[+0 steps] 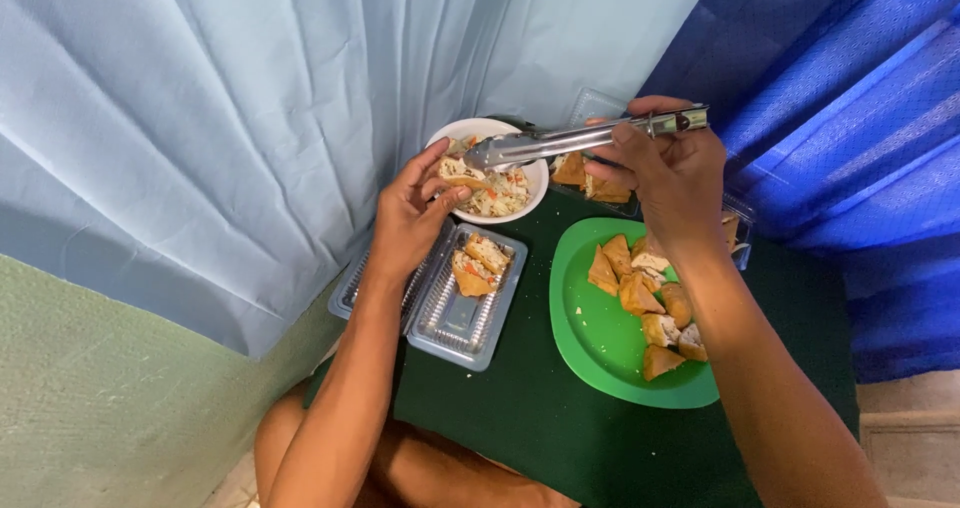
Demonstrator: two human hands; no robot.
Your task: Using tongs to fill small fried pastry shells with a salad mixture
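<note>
While we look down from the head camera, our left hand (415, 213) is at the near rim of a white bowl (535, 173) of chopped vegetable filling, its grip closed around a piece of fried tofu (458, 171) pinched between thumb and fingertips just over the bowl's edge. Our right hand (670, 173) is closed in a full grip on a pair of metal tongs (570, 140), held level above the bowl with the tips reaching toward the piece in the left hand; we cannot tell whether the tips touch it.

Just below the bowl, on the dark green counter (540, 418), lies an open clear plastic tray (465, 303), and two stuffed tofu pieces (478, 265) sit in its upper end, close together. Its hinged lid (350, 288) lies flat to the left, partly under our left forearm. To the right of the tray stands a green plate (590, 343) that bears a pile of golden tofu triangles (645, 293) along its right half, partly hidden by our right wrist. Behind the right hand a second clear container (600, 186) holds more fried pieces. A pale blue cloth (250, 118) hangs on the left and a deep blue cloth (850, 118) on the right.
</note>
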